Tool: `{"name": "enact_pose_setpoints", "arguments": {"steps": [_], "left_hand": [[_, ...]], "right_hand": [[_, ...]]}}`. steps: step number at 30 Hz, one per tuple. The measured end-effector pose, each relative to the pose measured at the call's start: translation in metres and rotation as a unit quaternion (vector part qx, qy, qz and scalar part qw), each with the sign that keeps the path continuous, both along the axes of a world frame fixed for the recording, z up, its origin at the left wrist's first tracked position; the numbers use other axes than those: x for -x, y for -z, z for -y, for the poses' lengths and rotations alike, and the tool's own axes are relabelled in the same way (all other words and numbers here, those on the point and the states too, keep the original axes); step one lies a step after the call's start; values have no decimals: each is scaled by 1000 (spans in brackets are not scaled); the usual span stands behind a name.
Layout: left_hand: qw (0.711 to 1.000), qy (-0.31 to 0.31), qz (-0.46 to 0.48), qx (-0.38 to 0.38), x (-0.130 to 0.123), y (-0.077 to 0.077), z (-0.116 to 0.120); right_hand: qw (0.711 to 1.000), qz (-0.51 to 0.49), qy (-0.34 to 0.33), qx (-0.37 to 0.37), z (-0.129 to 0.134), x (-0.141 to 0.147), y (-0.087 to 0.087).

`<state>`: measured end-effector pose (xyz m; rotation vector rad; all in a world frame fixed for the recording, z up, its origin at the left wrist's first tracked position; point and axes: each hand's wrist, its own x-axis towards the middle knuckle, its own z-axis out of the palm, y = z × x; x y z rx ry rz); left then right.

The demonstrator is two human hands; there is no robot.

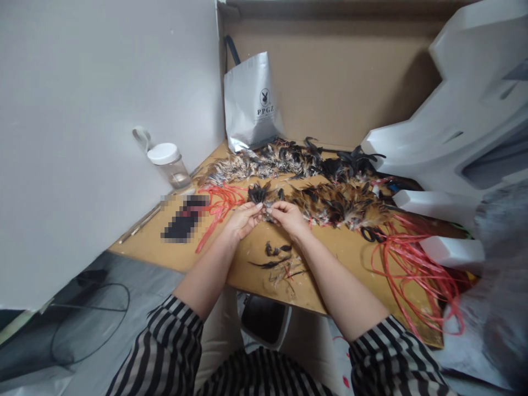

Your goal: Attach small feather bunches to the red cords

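My left hand [246,219] and my right hand [287,218] almost meet over the middle of the wooden table, fingertips pinched together. Between them is a small tuft of dark feathers [258,193], with its base at my fingertips. Right beside my right hand lies a thick row of brown and black feathers [330,202]. Behind it runs a second row of speckled grey and black feathers [268,160]. A few loose dark feathers [274,263] lie on the table nearer to me, between my forearms.
Red plastic strips [225,202] lie left of my hands; more red strips [406,261] hang over the right edge. A lidded jar [169,165], silver bag [251,102], white foam pieces [466,104] and black scissors handles [372,234] surround the work. Below sits a bin [265,319].
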<state>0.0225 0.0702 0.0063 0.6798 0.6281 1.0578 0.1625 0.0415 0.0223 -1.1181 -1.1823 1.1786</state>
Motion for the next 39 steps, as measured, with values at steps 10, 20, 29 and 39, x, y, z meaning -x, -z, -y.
{"name": "enact_pose_setpoints", "arguments": {"steps": [10, 20, 29, 39], "left_hand": [[996, -75, -6, -43, -1, -2, -2], [996, -52, -49, -61, -3, -6, 3], [994, -15, -80, -70, -2, -4, 4], [992, 8, -83, -93, -3, -4, 6]], "right_hand": [[999, -18, -43, 22, 1, -2, 0], [995, -49, -89, 18, 1, -12, -6], [962, 212, -146, -87, 3, -18, -8], [957, 241, -157, -36, 6, -20, -19]]}}
